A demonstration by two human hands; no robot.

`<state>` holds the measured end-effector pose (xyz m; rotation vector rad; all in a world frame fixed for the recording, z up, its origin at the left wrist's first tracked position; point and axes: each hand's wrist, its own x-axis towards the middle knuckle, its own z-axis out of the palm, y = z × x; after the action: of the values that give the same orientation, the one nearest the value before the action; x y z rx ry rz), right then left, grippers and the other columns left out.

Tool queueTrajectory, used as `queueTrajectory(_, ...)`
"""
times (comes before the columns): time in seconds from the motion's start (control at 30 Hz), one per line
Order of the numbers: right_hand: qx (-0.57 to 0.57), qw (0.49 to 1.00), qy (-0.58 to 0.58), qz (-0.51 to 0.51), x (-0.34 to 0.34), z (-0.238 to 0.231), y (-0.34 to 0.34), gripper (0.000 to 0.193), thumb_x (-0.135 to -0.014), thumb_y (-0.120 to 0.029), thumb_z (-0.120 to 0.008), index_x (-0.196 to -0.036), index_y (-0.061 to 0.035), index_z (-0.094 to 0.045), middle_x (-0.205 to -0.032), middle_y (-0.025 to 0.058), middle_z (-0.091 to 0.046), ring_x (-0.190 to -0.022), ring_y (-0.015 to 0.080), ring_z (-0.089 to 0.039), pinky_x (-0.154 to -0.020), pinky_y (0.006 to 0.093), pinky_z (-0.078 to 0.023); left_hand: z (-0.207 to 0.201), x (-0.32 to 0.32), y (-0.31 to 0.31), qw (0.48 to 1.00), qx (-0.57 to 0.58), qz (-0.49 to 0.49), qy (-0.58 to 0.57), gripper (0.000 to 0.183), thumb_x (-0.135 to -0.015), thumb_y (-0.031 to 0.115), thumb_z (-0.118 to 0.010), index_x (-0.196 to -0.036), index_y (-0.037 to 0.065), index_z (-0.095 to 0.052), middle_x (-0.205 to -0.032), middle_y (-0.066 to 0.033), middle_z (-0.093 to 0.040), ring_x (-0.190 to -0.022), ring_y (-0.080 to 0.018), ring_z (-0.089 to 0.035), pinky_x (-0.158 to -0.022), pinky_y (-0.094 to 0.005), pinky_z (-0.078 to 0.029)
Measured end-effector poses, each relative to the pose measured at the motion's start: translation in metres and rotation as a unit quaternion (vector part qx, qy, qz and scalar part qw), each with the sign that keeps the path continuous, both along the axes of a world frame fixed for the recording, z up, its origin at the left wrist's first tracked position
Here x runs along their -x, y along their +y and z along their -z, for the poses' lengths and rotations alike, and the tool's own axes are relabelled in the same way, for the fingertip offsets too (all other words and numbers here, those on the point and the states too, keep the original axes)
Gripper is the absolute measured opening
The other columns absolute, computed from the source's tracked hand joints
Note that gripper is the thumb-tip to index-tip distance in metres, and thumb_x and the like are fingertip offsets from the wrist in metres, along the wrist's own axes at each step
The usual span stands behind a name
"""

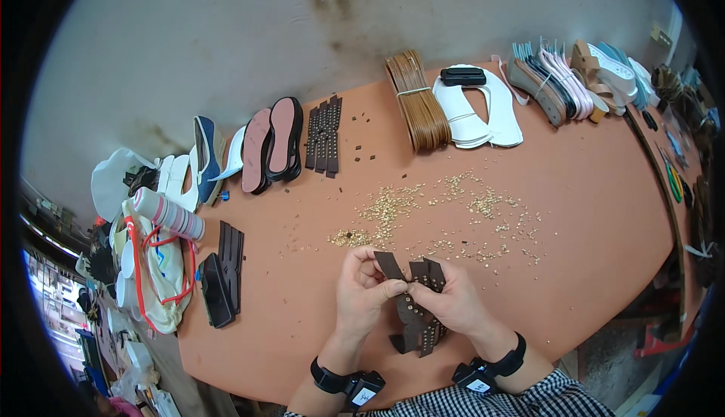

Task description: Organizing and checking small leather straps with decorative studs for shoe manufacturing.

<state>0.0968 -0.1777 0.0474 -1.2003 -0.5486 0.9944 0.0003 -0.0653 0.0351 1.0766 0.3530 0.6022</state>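
Head view: tbh I'd pinch the dark studded strips (412, 322) close to the spot being worked, since floppy stuff probably twists.
Left hand (362, 296): 6 o'clock from centre, thumb and fingers gripping one strip, its end poking up toward 12.
Dark studded strips: 5 o'clock from centre, right between both thumbs, rest trailing toward 6.
Right hand (455, 302): also 5 o'clock, fingers closed on the bunch, thumb near its twin.
Gold studs (485, 204): scattered loose, roughly 1 o'clock from there.
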Motion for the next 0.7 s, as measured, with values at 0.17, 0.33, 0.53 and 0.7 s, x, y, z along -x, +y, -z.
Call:
queueTrajectory(0.17,0.033,0.998,-0.046,0.032,0.005,-0.006,0.001,0.004,-0.079,-0.005,-0.058,-0.081,-0.0028,-0.056,-0.065,-0.0034,-0.054,-0.054,0.0018,-0.049,-0.045,0.0172,-0.039,0.002,0.003,0.002,1.0,0.018,0.01,0.019,0.036,-0.067,-0.007,-0.067,-0.097,0.0,-0.046,-0.084,-0.0076,-0.058,-0.077,-0.0141,-0.057,-0.073,-0.0267,-0.048)
queueTrajectory(0.33,0.06,0.996,-0.059,0.02,0.006,-0.001,-0.001,0.011,-0.081,-0.007,-0.056,-0.088,0.0005,-0.058,-0.067,-0.0001,-0.057,-0.06,0.003,-0.051,-0.051,0.021,-0.043,0.006,0.003,0.003,0.999,0.033,0.007,0.029,0.032,-0.067,-0.007,-0.067,-0.092,0.001,-0.05,-0.082,-0.006,-0.058,-0.075,-0.0131,-0.058,-0.071,-0.0252,-0.049)
queueTrajectory(0.53,0.054,0.998,-0.013,0.005,0.007,0.0,0.003,0.01,-0.08,-0.006,-0.057,-0.088,-0.0007,-0.057,-0.07,-0.0008,-0.058,-0.061,0.0036,-0.052,-0.052,0.0199,-0.043,0.018,0.006,0.008,0.999,0.033,0.018,0.017,0.03,-0.068,-0.007,-0.066,-0.093,0.0,-0.051,-0.082,-0.0047,-0.058,-0.076,-0.0125,-0.058,-0.071,-0.0245,-0.049)
queueTrajectory(0.7,0.017,0.998,0.057,0.037,-0.003,0.013,0.004,0.008,-0.079,-0.004,-0.058,-0.087,-0.0033,-0.055,-0.07,0.0002,-0.057,-0.06,0.0055,-0.053,-0.054,0.02,-0.044,0.007,0.012,0.041,0.997,0.004,0.027,0.068,0.025,-0.076,-0.004,-0.06,-0.099,0.0,-0.054,-0.083,-0.0039,-0.059,-0.074,-0.0097,-0.057,-0.065,-0.0221,-0.047)
